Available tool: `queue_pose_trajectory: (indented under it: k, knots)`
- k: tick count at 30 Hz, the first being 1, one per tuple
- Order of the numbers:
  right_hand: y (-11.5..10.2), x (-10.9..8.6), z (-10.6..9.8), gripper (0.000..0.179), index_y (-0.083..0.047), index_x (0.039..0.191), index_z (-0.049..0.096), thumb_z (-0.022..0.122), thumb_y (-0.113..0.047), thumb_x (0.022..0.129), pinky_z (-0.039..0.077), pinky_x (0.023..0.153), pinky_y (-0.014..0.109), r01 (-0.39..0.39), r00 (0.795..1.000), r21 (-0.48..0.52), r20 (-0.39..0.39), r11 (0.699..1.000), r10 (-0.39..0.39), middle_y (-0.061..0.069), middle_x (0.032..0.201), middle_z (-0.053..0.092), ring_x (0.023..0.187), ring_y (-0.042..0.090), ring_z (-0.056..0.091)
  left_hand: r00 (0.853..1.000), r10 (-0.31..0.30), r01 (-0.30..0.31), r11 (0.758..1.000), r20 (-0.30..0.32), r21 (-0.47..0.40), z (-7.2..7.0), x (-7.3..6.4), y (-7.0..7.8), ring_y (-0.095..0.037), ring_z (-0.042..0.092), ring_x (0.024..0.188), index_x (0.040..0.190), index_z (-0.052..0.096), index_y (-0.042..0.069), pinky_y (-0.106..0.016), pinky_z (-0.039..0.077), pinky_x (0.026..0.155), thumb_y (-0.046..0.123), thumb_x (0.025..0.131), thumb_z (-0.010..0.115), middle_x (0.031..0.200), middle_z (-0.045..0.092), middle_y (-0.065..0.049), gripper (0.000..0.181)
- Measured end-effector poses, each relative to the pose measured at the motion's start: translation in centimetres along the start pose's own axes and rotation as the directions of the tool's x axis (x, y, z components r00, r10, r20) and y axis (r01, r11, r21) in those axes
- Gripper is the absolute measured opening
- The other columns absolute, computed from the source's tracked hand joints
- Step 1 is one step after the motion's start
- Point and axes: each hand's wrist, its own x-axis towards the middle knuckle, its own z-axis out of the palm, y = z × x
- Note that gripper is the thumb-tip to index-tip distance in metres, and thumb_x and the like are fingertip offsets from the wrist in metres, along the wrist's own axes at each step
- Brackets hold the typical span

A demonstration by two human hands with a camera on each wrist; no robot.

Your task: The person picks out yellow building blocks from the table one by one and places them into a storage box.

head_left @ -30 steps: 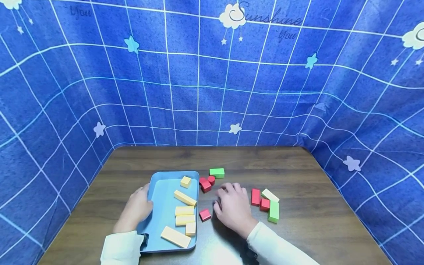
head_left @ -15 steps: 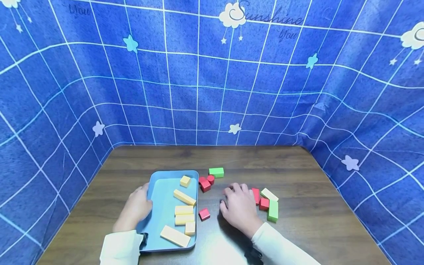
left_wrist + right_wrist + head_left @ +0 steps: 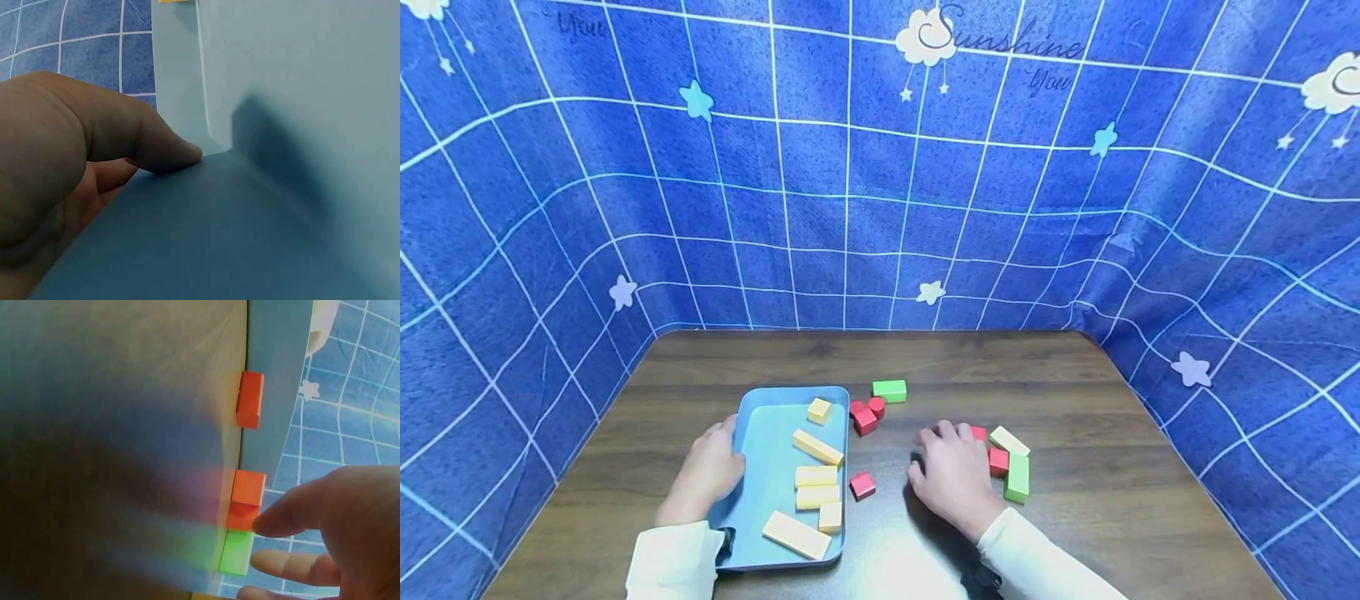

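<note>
My left hand (image 3: 703,468) grips the left wall of a blue tray (image 3: 763,433). In the left wrist view the thumb (image 3: 147,134) lies over the rim and the fingers are outside it. Several yellow blocks (image 3: 817,477) lie in the tray. My right hand (image 3: 955,479) is low over the table, its thumb and fingers apart in the right wrist view with nothing seen between them. It partly hides a red block (image 3: 978,434). Close by are a smaller red block (image 3: 997,462), a green block (image 3: 1017,478) and a pale yellow block (image 3: 1009,441).
A single red block (image 3: 862,485) lies just right of the tray. Farther back, red blocks (image 3: 865,421), a red cylinder (image 3: 877,407) and a green block (image 3: 890,391) sit together on the wooden table (image 3: 1000,367). A blue patterned curtain (image 3: 880,208) surrounds the table.
My right hand has shifted rightward, away from the tray, and now covers part of the red block there. The left hand and the tray have stayed put.
</note>
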Motion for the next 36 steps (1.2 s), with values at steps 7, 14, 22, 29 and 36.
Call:
queue_pose_trajectory:
  k: [7,14,22,29,36]
  knots:
    - [-0.1,-0.3,-0.1,0.027,-0.023,0.102,0.077,0.075,-0.035,0.079,0.051,0.067,0.05,-0.019,0.998,-0.008,0.053,1.0,0.019,0.002,0.104,0.069,0.094,0.03,0.059,1.0,0.003,-0.003,1.0,-0.004,0.008,0.0,-0.1,-0.1,-0.058,0.04,0.141,0.155,0.029,-0.014,-0.07,0.036,0.114,0.002,0.095,0.052,0.152,0.04,-0.04,0.067]
    - [-0.1,-0.7,-0.3,0.023,-0.023,0.093,0.074,0.079,-0.036,0.074,0.05,0.064,0.049,-0.017,0.995,-0.032,0.098,0.999,0.02,0.003,0.1,0.067,0.09,0.03,0.057,1.0,0.006,-0.006,1.0,-0.001,0.006,0.1,-0.1,-0.2,-0.057,0.039,0.141,0.155,0.029,-0.014,-0.07,0.035,0.115,0.002,0.095,0.052,0.152,0.04,-0.04,0.067]
    - [0.3,-1.4,-0.1,0.034,-0.015,0.1,0.074,0.081,-0.022,0.067,0.053,0.079,0.044,0.024,0.992,0.016,0.121,1.0,-0.026,0.01,0.103,0.068,0.089,0.032,0.058,1.0,0.002,-0.002,1.0,0.004,0.003,-0.1,-0.2,-0.1,-0.058,0.038,0.142,0.156,0.028,-0.013,-0.071,0.034,0.114,0.003,0.096,0.051,0.153,0.039,-0.04,0.066]
    - [0.0,-1.5,-0.1,0.033,-0.011,0.1,0.073,0.081,-0.023,0.071,0.052,0.082,0.044,0.061,0.986,0.039,0.152,0.997,-0.066,0.011,0.101,0.064,0.086,0.032,0.057,1.0,-0.008,0.008,1.0,0.011,-0.001,-0.1,-0.3,-0.1,-0.058,0.037,0.142,0.156,0.027,-0.013,-0.071,0.034,0.114,0.003,0.097,0.051,0.154,0.038,-0.039,0.066]
    - [-0.6,-1.6,-0.1,0.035,-0.014,0.102,0.071,0.078,-0.017,0.068,0.053,0.073,0.043,0.126,0.975,0.064,0.176,0.99,-0.135,0.008,0.098,0.058,0.084,0.028,0.053,1.0,-0.014,0.014,1.0,0.012,0.001,-0.1,-0.3,-0.1,-0.058,0.038,0.142,0.156,0.027,-0.014,-0.071,0.035,0.114,0.003,0.098,0.052,0.153,0.038,-0.039,0.065]
